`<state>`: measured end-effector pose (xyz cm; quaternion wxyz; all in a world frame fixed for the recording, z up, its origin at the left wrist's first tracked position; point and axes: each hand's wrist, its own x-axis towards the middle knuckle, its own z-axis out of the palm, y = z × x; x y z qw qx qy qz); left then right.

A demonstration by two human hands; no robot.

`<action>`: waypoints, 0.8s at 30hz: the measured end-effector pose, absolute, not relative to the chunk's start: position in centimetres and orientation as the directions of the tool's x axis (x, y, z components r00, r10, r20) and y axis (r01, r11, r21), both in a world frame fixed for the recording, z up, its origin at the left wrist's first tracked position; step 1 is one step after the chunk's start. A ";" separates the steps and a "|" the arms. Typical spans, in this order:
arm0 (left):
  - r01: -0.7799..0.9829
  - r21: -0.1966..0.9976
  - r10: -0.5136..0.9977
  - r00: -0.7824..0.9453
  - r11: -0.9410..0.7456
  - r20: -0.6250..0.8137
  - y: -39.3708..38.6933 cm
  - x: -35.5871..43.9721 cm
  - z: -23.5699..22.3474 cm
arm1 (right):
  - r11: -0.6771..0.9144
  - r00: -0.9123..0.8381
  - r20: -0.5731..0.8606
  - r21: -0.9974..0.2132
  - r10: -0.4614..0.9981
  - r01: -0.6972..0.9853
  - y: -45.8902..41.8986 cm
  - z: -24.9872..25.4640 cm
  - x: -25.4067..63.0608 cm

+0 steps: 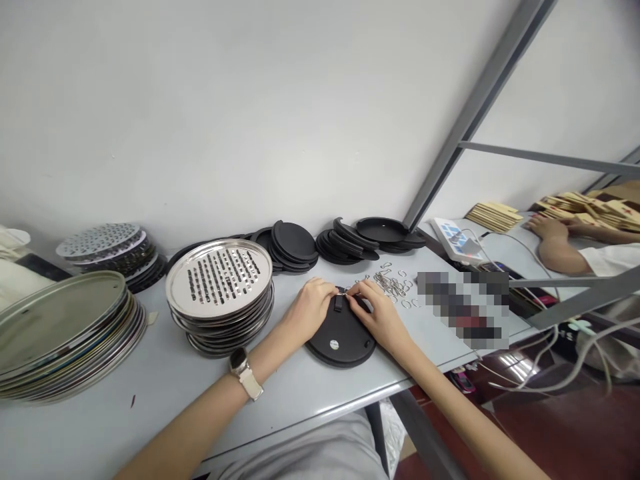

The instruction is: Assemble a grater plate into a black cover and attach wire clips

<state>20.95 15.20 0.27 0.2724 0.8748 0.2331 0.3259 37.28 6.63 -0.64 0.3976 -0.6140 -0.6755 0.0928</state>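
A black round disc (345, 333) lies flat on the grey table in front of me. It carries a small round pale sticker and a short black strap (339, 304) near its far edge. My left hand (311, 308), with a watch on the wrist, pinches a small metal ring (341, 293) at that strap. From the other side my right hand (376, 308) has thumb and finger closed on the same ring. The fingertips partly hide the ring, so I cannot tell whether it passes through the strap. Just beyond my right hand lies a loose heap of metal rings and clips (391, 285).
Left stand a stack of metal discs with raised slots (220, 277), a pile of large plates (65, 320) and perforated discs (103, 243). Black round pieces (295, 243) line the wall. A metal frame post (480, 113) rises at right, beyond it a co-worker's arm (560, 250) and wooden pieces (493, 217).
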 end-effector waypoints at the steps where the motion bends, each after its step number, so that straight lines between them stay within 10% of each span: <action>1: 0.235 0.638 0.592 0.681 -0.733 0.430 15.2 21.0 0.4 | 0.226 0.072 0.421 -0.614 0.904 0.756 6.6 -0.6 37.3; 24: 0.330 0.843 0.824 0.526 -0.425 0.209 16.0 22.6 0.4 | 0.235 0.097 0.446 -0.628 0.890 0.742 6.4 -0.5 37.5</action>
